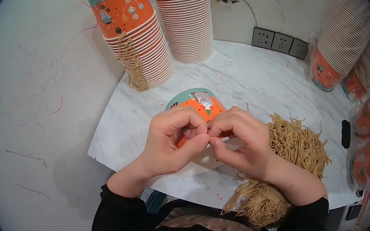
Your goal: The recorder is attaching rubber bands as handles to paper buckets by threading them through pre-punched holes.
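My left hand (174, 135) and my right hand (246, 139) meet fingertip to fingertip, thumbs and forefingers pinched together. Whatever lies between the fingertips is too small and covered to make out. Right behind and under them is an orange paper bucket (216, 106) with a green band and printed cartoon figures. My hands hide much of it, and its pale lower part shows below them. Beside my right hand lies a heap of tan cords (299, 145). A second bundle of tan cords (259, 203) sits under my right forearm, at the table's near edge.
Two tall stacks of orange paper buckets, a left stack (144, 50) and a right stack (186, 28), stand at the back. Tan cords (131, 63) hang over the left one. Bagged bucket stacks (342, 38) line the right side. Wall sockets (279, 41) sit behind the marbled table (245, 72).
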The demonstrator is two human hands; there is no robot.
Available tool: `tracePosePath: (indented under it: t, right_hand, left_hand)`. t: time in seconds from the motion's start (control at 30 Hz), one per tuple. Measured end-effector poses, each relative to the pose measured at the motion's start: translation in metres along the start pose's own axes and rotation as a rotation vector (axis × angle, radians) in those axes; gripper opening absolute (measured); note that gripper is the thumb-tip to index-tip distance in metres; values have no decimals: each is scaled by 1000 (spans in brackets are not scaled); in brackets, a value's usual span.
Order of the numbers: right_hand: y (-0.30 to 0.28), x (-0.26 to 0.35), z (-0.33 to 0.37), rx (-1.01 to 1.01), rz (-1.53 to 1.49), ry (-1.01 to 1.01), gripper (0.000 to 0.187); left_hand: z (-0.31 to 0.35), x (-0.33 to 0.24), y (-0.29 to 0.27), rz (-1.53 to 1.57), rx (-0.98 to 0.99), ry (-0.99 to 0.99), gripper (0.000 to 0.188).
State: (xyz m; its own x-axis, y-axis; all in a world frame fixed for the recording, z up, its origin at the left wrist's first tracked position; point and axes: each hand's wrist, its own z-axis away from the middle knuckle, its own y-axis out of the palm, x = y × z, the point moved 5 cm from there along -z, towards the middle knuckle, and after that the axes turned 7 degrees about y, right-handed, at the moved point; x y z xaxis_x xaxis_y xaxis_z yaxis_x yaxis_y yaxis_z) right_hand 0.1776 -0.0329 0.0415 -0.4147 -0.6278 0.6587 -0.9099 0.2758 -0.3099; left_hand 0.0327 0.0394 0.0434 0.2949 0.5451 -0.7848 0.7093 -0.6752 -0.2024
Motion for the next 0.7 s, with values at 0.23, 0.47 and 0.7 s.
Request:
tracePosePath:
  t: [0.23, 0.47, 0.7]
  right_hand:
    - [-3, 10, 2, -44, 82, 9, 17]
    - [-4, 9, 5, -81, -32, 120, 17]
    - [-3, 12, 7, -116, 80, 16, 18]
  left_hand:
    - [1, -5, 1, -48, 29, -84, 6]
    - [6, -1, 3, 176, -21, -248, 5]
    - [6, -2, 4, 159, -19, -238, 5]
